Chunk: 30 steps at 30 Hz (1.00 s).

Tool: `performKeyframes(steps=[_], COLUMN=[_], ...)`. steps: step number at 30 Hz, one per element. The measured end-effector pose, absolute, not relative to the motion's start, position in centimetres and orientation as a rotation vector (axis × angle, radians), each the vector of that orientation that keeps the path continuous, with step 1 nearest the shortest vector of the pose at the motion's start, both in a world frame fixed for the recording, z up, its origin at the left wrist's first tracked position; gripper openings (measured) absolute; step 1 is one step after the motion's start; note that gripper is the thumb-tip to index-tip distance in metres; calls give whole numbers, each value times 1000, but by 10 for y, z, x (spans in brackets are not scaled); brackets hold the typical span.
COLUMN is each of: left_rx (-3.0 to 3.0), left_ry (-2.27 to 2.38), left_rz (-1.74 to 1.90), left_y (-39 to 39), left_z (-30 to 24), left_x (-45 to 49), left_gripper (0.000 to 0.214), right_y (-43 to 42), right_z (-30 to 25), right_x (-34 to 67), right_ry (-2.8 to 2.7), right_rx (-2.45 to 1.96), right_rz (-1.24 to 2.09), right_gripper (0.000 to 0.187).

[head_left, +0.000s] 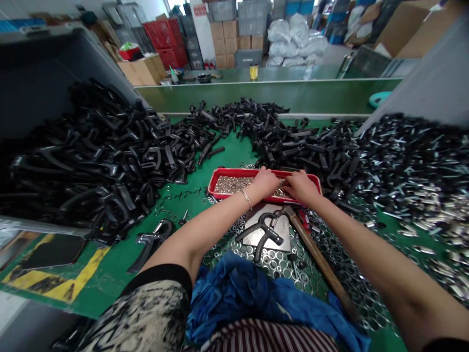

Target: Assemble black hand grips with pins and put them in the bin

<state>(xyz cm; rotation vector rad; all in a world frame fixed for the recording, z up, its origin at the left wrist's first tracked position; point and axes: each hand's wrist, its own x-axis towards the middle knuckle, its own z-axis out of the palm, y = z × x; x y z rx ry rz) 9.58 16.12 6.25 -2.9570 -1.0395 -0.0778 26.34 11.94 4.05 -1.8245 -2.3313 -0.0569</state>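
Both hands reach into a long red tray (211, 188) filled with small metal pieces (230, 184). My left hand (266, 183), a bracelet on its wrist, is over the tray's middle with its fingers curled down. Close by on the right, my right hand (301, 187) has its fingers drawn together at the pieces. Whatever either hand grips is hidden or too small to name. Just below the tray, a black hand grip strengthener (264, 232) with a spring lies on a metal plate (284, 243). A wooden-handled hammer (318, 256) lies right of it.
Black plastic handles (142, 146) are heaped at left and along the back. Shiny metal cylinders and bolts (421, 195) pile up at right. Metal rings (308, 274) cover the bench around the plate. Another grip strengthener (152, 240) lies by my left forearm. A blue cloth (242, 293) is in front of me.
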Motion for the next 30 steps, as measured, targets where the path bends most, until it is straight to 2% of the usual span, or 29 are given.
performKeyframes(steps=[4,9,13,17,22,25,28,30], left_rx=[-2923,-2888,-2888,-2920,-3004,-3057,-3125,-3168], left_ry=[-1026,-1004,-1038,-1120,-1186,-1412,-1771,-1966], left_rz=[-10,-38,-114,-338,-832,-1080,-1238,-1297], left_y=[166,163,162,154,121,90,59,44], left_z=[51,45,44,49,63,64,57,50], left_x=[102,97,98,95,54,15,-11,-14], left_gripper=[21,22,25,25,19,11,8,11], right_y=[124,121,123,125,105,68,27,10], right_z=[31,25,22,26,48,57,51,42], right_x=[262,267,268,266,265,262,250,240], right_ry=[-2325,-2206,-2099,-2084,-1917,-1617,-1449,-1443], right_rx=[-1804,-1712,-1641,-1603,-1542,-1507,-1513,-1542], right_rz=[-35,64,184,174,206,641,1155,1229], right_gripper=[9,16,11,12,17,16,27,31])
